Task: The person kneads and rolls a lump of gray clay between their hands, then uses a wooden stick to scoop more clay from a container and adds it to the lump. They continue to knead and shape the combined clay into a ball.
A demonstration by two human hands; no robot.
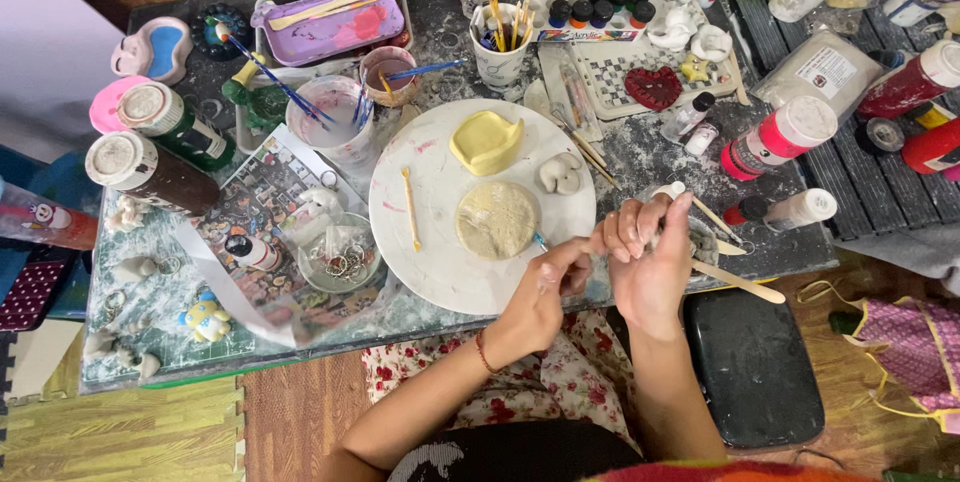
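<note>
On a white round board (430, 262) lie a flat beige clay disc (497, 220), a yellow mould (486, 142), a small grey clay shape (560, 174) and a wooden modelling stick (409, 207). My left hand (540, 297) pinches a thin blue-tipped tool (540, 240) at the disc's right edge. My right hand (645, 257) hovers just right of the board. Its fingers are curled around a small grey piece of clay (655, 235), which they mostly hide.
A cup of brushes (500, 42), water cups (335, 117), a purple tray (330, 22) and paint bottles (785, 137) crowd the table's back and right. Jars (150, 167) stand at the left. A bowl of rings (340, 257) sits near the board. Wooden tools (740, 282) lie by a black stool (750, 362).
</note>
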